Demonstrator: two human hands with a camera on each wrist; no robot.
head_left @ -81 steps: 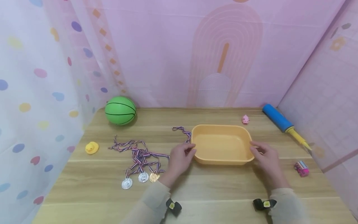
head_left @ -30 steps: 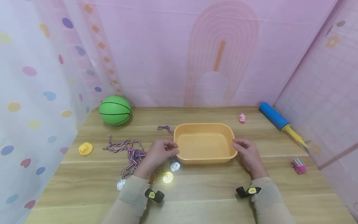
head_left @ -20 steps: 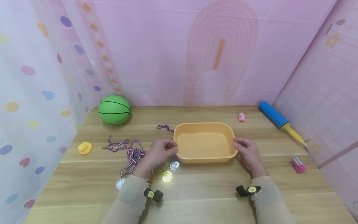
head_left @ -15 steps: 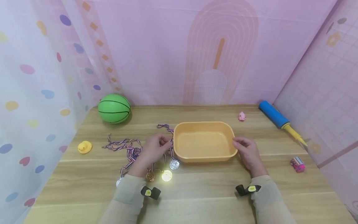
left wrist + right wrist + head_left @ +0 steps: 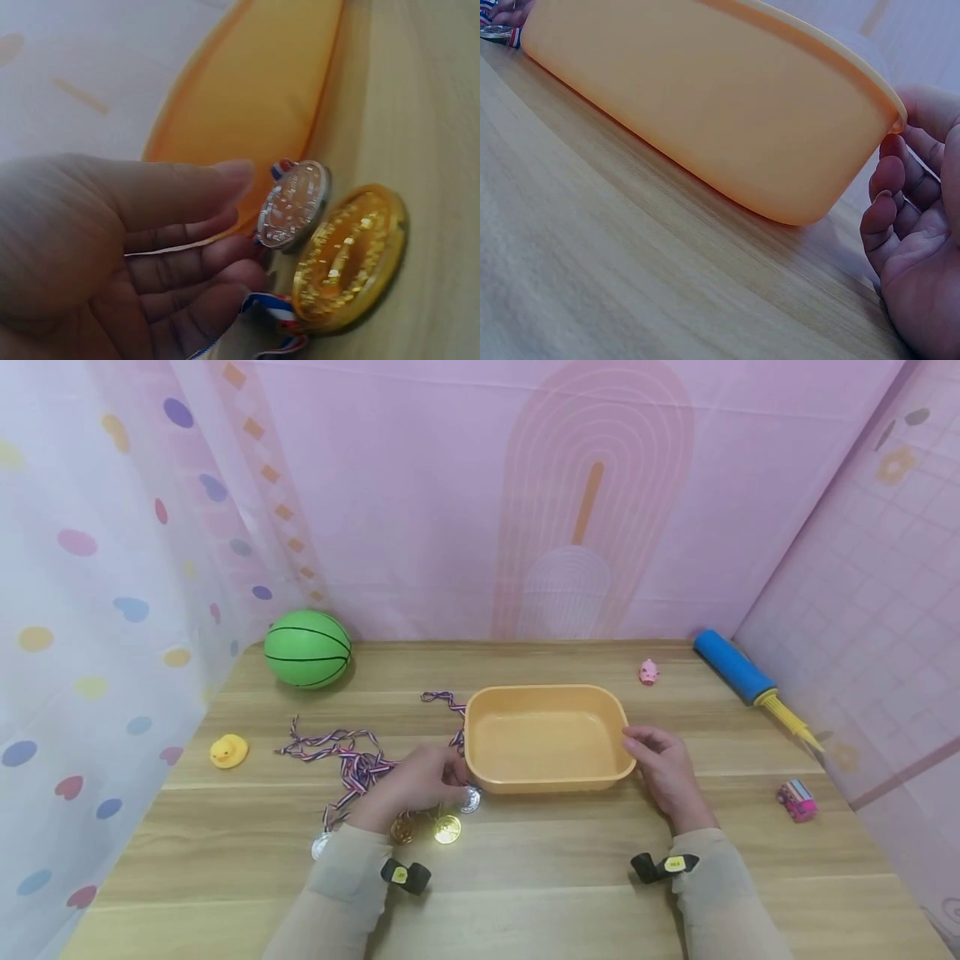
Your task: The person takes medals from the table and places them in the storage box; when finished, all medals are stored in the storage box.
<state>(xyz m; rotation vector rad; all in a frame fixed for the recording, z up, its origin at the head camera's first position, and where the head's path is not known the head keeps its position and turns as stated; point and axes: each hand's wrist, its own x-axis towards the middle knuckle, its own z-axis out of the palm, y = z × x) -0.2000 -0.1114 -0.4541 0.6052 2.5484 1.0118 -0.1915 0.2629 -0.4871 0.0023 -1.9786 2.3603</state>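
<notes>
Both forearms come in low over the wooden table, palms turned in toward each other. The left hand sits at the near-left corner of the orange plastic tub, fingers curled around a silver medal, with its fingertips touching it from the side. A gold medal lies just beside that one, right against it, with the striped ribbons trailing off to the left. The right hand is at the tub's right end, fingers loosely bent and touching under the rim, so more resting than gripping. The tub sits flat between the two hands.
</notes>
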